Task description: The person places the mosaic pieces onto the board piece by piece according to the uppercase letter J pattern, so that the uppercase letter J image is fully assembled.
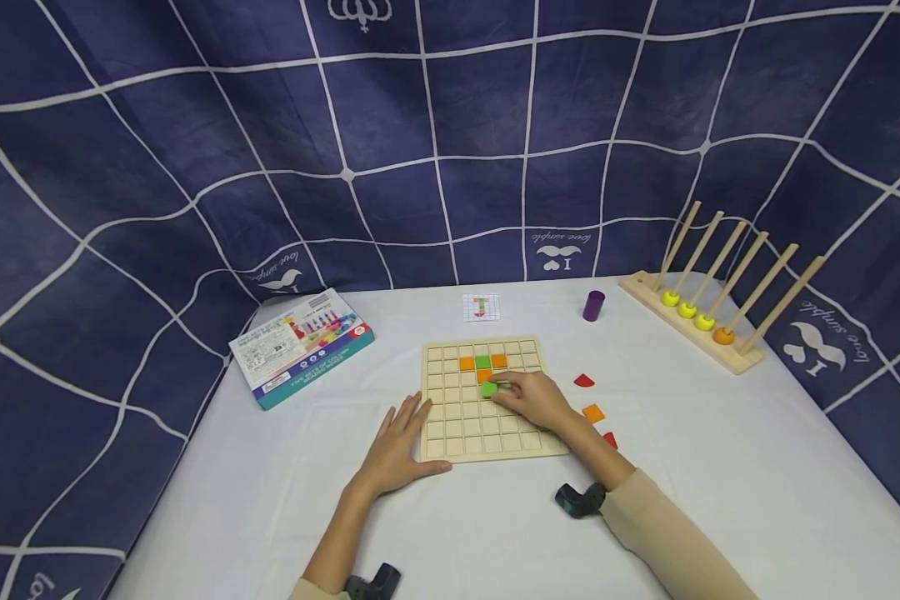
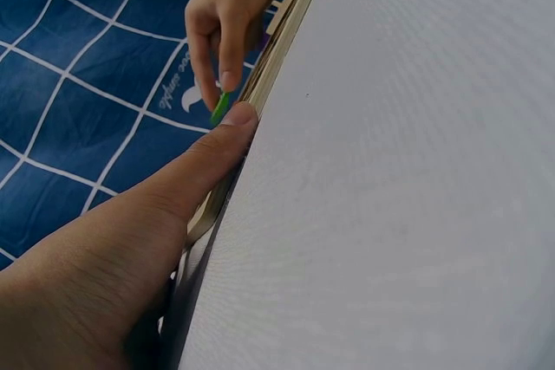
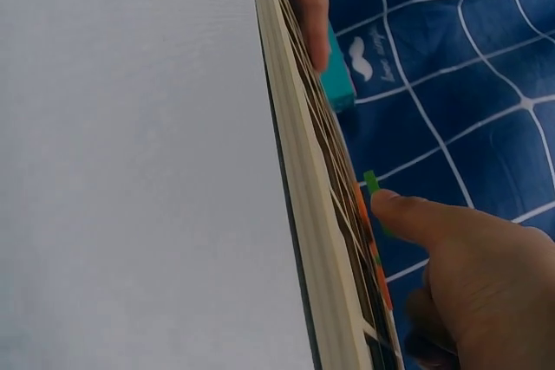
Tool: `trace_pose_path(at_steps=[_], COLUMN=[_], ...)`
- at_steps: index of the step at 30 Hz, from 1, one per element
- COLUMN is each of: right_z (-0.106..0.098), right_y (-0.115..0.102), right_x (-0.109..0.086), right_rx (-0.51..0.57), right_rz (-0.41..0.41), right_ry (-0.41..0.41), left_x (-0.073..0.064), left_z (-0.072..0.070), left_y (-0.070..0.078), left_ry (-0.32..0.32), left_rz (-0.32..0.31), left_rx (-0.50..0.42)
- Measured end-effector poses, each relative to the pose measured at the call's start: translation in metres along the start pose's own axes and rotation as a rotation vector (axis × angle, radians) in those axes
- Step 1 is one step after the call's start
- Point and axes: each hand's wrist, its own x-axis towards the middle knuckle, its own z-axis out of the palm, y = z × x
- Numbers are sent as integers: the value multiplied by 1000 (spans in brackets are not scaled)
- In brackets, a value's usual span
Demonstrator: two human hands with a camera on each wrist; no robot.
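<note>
A wooden grid board (image 1: 452, 432) lies on the white table. My right hand (image 1: 532, 398) pinches a green square tile (image 1: 488, 390) between thumb and fingers, over the board's middle; the right wrist view shows this tile (image 3: 371, 182) tilted above the grid. Just beyond it, an orange tile (image 1: 483, 376) sits below a row made of an orange tile (image 1: 467, 364), a green tile (image 1: 483, 362) and another orange tile (image 1: 499, 360). With fingers spread, my left hand (image 1: 393, 454) touches the board's left side, its thumb by the front-left corner.
Right of the board lie a red quarter-round piece (image 1: 584, 381), an orange tile (image 1: 593, 413) and a partly covered red piece (image 1: 610, 439). Behind it are a pattern card (image 1: 482, 307) and a purple cylinder (image 1: 593, 306). A toy box (image 1: 303, 346) stands left, a pegged rack (image 1: 693, 325) right.
</note>
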Motion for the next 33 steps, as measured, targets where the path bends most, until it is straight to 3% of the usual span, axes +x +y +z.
trace_pose_path(at_steps=[19, 26, 33], right_z=[5, -12, -41], right_y=[1, 7, 28], right_x=[2, -11, -37], right_rx=[-20, 35, 63], right_rz=[20, 34, 67], right_ry=[-26, -4, 22], left_x=[0, 0, 1], left_z=[2, 3, 2], left_y=[-1, -2, -2], left_ry=[15, 2, -16], left_rz=[11, -1, -17], left_rx=[-6, -3, 6])
